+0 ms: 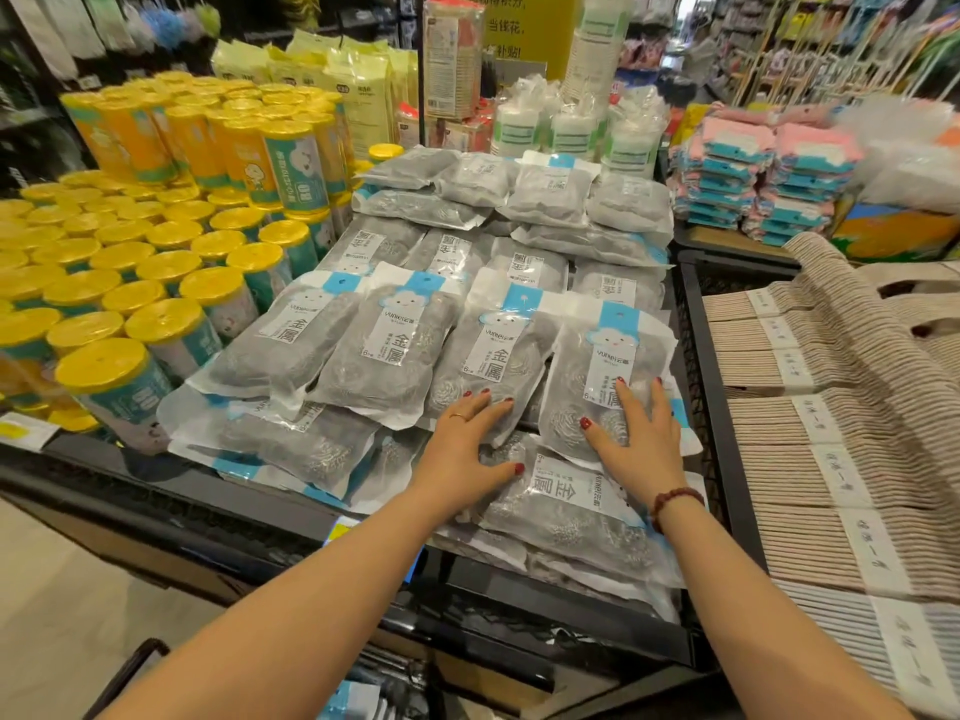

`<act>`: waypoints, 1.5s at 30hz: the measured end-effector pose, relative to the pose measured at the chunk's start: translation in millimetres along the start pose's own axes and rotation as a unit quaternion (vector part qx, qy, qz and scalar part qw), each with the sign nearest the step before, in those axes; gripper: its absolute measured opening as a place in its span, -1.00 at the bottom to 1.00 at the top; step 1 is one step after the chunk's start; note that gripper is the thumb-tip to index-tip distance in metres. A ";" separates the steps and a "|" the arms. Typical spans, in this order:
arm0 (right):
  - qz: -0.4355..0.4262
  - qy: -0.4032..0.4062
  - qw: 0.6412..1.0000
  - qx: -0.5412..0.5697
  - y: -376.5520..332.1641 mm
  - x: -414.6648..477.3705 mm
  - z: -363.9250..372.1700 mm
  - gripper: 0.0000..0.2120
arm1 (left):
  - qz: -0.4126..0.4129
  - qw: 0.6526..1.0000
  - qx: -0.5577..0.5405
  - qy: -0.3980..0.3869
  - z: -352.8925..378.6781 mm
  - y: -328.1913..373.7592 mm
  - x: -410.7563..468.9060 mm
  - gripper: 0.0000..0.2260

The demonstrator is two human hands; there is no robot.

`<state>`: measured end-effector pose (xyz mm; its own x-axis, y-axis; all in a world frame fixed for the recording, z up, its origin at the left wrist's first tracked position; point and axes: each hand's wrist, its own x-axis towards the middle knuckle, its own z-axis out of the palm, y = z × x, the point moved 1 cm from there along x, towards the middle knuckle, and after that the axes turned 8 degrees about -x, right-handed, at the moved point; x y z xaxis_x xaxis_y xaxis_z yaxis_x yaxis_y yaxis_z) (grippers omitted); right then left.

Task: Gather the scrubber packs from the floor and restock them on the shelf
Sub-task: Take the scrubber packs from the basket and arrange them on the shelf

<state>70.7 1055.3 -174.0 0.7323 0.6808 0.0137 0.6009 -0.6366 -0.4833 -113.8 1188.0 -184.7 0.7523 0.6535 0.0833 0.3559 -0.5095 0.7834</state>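
Both hands lie flat and open on the front row of scrubber packs [395,350], gripping nothing: the left hand [462,449] on a middle pack, the right hand [636,439] on the rightmost pack [597,376], which sits against the black wire divider [701,366]. The packs fill the shelf [291,517] and overhang its front edge. Labels read "yunlei", "金属" and "6". Yellow-lidded canisters [171,324] crowd the left.

Glossy clear plastic scrubber packs [608,376] hold coiled grey metal wool.

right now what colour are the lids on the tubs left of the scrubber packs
Yellow lids, clearest in the head view.
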 end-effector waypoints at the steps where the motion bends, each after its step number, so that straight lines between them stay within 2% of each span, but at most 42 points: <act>1: 0.002 0.001 1.000 -0.008 -0.7 -0.5 -0.3 -0.30 | -0.001 1.000 0.006 -0.003 -0.5 0.8 -0.2 -0.34; 6: 0.023 -0.010 0.995 -0.100 -9.2 -1.0 -10.0 -0.30 | -0.005 0.999 0.036 -0.040 -14.5 9.2 -2.1 -0.36; 9: 0.012 0.052 0.992 -0.117 -31.2 -8.9 -18.2 -0.38 | 0.013 0.999 0.028 -0.035 -33.3 16.2 -10.0 -0.46; 12: -0.033 0.091 0.993 -0.070 -63.7 -28.5 -16.9 -0.50 | 0.033 0.999 0.021 -0.024 -55.3 14.2 -28.1 -0.53; 17: -0.156 0.073 0.985 -0.032 -118.3 -83.7 7.0 -0.61 | 0.039 0.997 0.068 0.014 -103.5 -12.6 -79.5 -0.58; 20: -0.220 0.066 0.972 -0.046 -148.1 -122.6 36.2 -0.59 | 0.041 0.992 0.117 0.040 -138.9 -41.7 -122.0 -0.57; 25: -0.255 0.027 0.965 -0.062 -197.9 -187.6 93.4 -0.66 | 0.011 0.988 0.147 0.054 -192.1 -104.6 -198.9 -0.59; 31: -0.236 -0.048 0.966 -0.089 -227.9 -249.0 166.7 -0.56 | -0.061 0.986 0.148 0.048 -223.6 -194.4 -277.3 -0.60; 35: -0.210 -0.127 0.962 -0.122 -218.8 -271.1 219.5 -0.58 | -0.149 0.979 0.135 0.037 -221.7 -246.8 -313.7 -0.57; 38: -0.171 -0.187 0.959 -0.126 -200.0 -277.2 266.6 -0.56 | -0.209 0.971 0.110 0.022 -203.1 -292.9 -335.8 -0.37; 42: -0.099 -0.261 0.953 -0.114 -166.0 -284.0 342.8 -0.57 | -0.287 0.954 0.083 0.017 -160.6 -352.2 -359.2 -0.36; 45: -0.056 -0.305 0.947 -0.089 -131.9 -292.0 403.6 -0.60 | -0.323 0.945 0.048 0.014 -116.2 -400.6 -375.7 -0.28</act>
<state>-351.7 1086.6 -467.6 0.3727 0.7952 -0.4783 0.7480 -0.5625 -0.3522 -603.4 1211.6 -458.3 0.3457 0.8596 -0.3763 0.7856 -0.0458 0.6170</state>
